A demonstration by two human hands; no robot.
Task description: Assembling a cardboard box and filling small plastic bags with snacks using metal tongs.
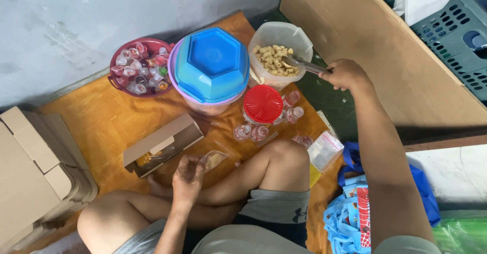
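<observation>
The person sits cross-legged on an orange mat (109,124). The left hand (187,178), nearest the body, has its fingers pinched on the edge of a small clear bag (215,159) holding a few pale pieces, just above the shin. Beside it lies an open cardboard box (161,143). Beyond the knee stand small clear jelly cups (252,132) and a red-lidded jar (263,105). Farther out, the right hand (346,74) is closed around metal tongs (304,64), whose tips reach into a translucent container of pale snack pieces (278,56). To its left sit stacked blue bowls (210,66), and a maroon basket of jelly cups (139,67) stands against the wall.
</observation>
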